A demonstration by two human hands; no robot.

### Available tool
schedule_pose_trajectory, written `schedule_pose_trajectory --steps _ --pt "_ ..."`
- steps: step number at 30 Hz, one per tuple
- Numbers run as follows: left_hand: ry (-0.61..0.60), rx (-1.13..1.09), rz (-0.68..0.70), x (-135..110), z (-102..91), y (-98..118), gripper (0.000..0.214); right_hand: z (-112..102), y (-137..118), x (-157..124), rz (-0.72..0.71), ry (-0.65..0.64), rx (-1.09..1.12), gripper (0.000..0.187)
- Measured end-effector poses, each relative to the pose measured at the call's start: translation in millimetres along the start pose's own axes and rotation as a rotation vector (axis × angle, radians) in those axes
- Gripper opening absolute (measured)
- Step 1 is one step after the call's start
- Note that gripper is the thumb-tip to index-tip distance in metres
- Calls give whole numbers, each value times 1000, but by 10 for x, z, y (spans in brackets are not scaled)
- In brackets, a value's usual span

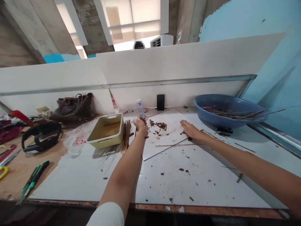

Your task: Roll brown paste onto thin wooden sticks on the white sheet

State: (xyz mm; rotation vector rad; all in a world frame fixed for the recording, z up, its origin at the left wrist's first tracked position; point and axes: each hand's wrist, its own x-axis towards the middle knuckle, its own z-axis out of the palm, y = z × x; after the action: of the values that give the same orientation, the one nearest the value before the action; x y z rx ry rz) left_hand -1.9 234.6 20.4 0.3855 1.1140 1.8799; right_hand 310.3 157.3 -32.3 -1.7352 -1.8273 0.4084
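Observation:
My left hand (140, 125) is closed around thin brown sticks with a dark clump at their top end. Scattered brown crumbs (158, 125) lie just to its right on the white work surface (188, 182). A bundle of thin brown sticks (126, 137) rests beside the hand, against a cream-yellow plastic tray (105, 130) holding brownish liquid. My right hand (190, 129) lies flat and palm down on the surface, holding nothing. Loose long sticks (178, 144) lie just below it, and a blue basin (225, 108) with more sticks stands beyond it.
A plastic water bottle (140, 108) and an upright black phone (161, 102) stand against the white back panel (178, 66). To the left are a dark leather bag (72, 108), black headphones (39, 136), and green-handled tools (34, 177).

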Motion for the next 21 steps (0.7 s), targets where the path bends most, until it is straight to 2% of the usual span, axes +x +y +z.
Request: schedule_pose_trajectory --steps 2,5,8,15,18,21 --pt "-7 -4 6 -8 6 -13 30 127 -16 -113 11 -26 -33 89" --pt "-9 -6 9 0 0 -19 32 381 -218 -90 -12 -71 -67 93" --pt "-20 -7 6 11 -16 -19 33 627 -493 79 -1 -42 77 98" --pt "-27 -20 8 26 -28 -63 35 1105 -1071 506 -40 -61 166 95" --pt "-27 -23 9 57 -31 -87 36 1229 -1313 661 -70 -82 210 87" --pt "-25 -24 5 89 -43 -103 36 1261 -1500 789 -128 -135 284 80"
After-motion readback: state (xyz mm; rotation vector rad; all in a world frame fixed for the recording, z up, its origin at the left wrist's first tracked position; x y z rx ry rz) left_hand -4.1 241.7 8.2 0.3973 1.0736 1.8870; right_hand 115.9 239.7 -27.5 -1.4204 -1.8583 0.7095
